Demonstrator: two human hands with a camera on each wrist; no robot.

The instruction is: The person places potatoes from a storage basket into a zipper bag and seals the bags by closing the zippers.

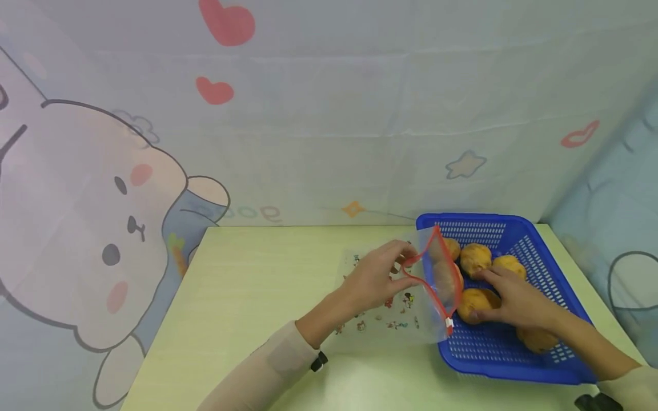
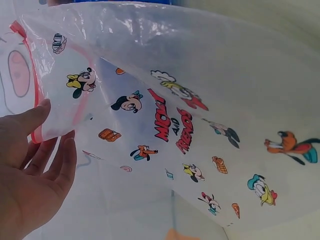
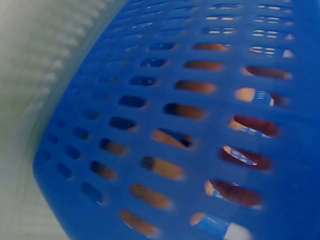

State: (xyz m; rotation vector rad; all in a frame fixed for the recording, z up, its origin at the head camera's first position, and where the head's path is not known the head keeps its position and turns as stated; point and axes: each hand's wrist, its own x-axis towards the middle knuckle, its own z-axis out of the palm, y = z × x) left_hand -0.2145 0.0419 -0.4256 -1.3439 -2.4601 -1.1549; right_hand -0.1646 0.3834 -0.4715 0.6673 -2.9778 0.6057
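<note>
My left hand (image 1: 377, 274) pinches the red zip edge of a clear slider bag (image 1: 380, 314) between thumb and fingers. The bag's mouth gapes toward the basket and overlaps its left rim. Cartoon prints (image 2: 130, 102) cover the plastic in the left wrist view. My right hand (image 1: 519, 299) reaches into the blue basket (image 1: 555, 279), its thumb and fingers around a potato (image 1: 474, 302) near the bag's mouth. Other potatoes lie about it, one (image 1: 537, 339) partly under the wrist. Through the right wrist view, the slotted basket wall (image 3: 200, 125) hides most of that hand.
A pale wooden table (image 1: 247, 285) carries the bag and basket. Behind it hangs a printed cloth (image 1: 329, 114), with another cloth (image 1: 627, 228) along the right side. The basket stands near the table's right edge.
</note>
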